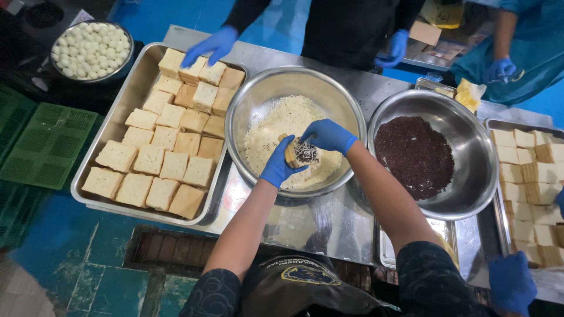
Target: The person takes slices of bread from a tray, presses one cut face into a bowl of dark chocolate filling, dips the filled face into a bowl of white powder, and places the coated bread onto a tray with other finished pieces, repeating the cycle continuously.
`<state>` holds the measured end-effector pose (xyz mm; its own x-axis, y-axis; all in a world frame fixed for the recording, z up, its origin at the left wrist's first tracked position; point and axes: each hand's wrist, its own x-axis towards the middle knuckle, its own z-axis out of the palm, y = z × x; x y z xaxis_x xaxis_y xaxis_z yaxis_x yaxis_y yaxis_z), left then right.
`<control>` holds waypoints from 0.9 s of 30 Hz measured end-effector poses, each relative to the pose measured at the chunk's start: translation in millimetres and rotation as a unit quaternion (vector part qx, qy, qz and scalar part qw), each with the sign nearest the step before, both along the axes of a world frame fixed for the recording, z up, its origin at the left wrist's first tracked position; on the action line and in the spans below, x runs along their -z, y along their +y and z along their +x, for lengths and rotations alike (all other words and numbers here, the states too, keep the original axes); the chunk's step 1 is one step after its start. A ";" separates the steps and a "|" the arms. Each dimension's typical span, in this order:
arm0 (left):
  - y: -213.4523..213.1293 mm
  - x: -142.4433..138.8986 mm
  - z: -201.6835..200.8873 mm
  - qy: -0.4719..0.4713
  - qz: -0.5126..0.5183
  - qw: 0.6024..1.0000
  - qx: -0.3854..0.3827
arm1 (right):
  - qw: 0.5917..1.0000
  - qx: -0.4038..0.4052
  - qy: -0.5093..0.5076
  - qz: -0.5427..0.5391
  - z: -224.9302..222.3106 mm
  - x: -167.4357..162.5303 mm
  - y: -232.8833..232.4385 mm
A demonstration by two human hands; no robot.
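Head view: left hand fingers grip a bread piece over the cheese bowl.
Right hand fingers pinch closed above it; keep the piece level over the bowl so loose shreds fall back in.

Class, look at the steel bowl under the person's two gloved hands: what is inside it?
The middle steel bowl holds pale grated shreds over its bottom. Above them, the left hand grips a bread piece and the right hand tops it. The hands hide the shreds beneath them.
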<state>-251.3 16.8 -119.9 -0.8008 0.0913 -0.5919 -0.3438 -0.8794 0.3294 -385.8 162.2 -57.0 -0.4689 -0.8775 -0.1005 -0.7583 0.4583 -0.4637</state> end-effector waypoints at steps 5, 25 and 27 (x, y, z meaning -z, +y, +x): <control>0.2 1.1 1.7 0.032 0.011 0.999 0.010 | 0.998 0.041 0.033 -0.026 -4.3 5.6 -4.2; -2.0 6.7 -0.5 0.012 0.028 0.999 -0.010 | 0.998 -0.056 0.036 -0.007 1.7 12.8 4.6; -3.7 5.0 -0.3 0.053 0.045 0.998 0.006 | 1.000 0.012 0.012 -0.024 -2.5 11.5 4.1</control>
<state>-251.6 13.1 -124.9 -0.8569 0.1504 -0.4931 -0.3221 -0.9030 0.2843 -388.3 166.3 -68.5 -0.4916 -0.8696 -0.0465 -0.7585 0.4538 -0.4678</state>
